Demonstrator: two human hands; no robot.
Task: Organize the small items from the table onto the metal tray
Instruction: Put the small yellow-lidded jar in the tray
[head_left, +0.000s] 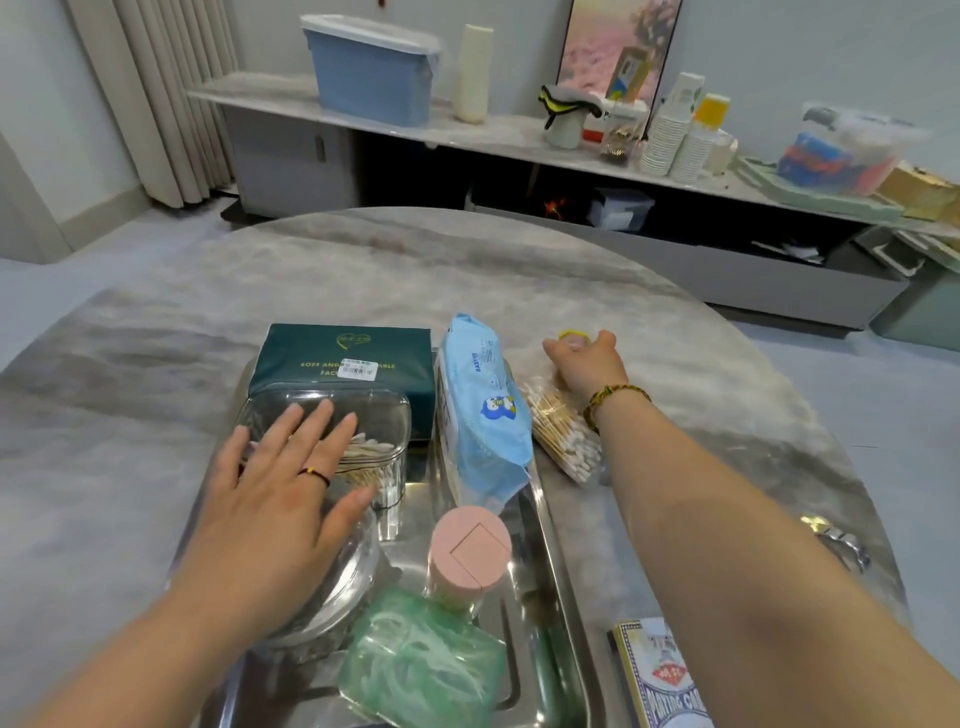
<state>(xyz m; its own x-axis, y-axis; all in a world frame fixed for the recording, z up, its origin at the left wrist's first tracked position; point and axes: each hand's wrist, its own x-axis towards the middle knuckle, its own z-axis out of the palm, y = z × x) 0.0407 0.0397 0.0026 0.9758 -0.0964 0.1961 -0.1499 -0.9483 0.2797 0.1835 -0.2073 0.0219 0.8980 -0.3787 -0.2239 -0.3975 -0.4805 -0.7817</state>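
Observation:
The metal tray (558, 587) lies in front of me on the grey table. On it sit a dark green tissue pack (343, 358), a clear box of cotton swabs (379, 441), a blue wet-wipe pack (483, 415), a pink-lidded jar (470, 545), a green bag of floss picks (421, 670) and a glass lid (343, 587). My left hand (280, 493) rests flat and open over the clear box and glass lid. My right hand (587, 364) reaches past the tray's right side and closes on a small yellow-topped item (571, 338). A bag of cotton swabs (563, 436) lies under that wrist.
A deck of playing cards (665, 675) lies at the near right of the table, with a shiny metal object (841, 540) by the right edge. Behind the table runs a long low shelf (519, 140) holding a blue bin, a vase and paper cups.

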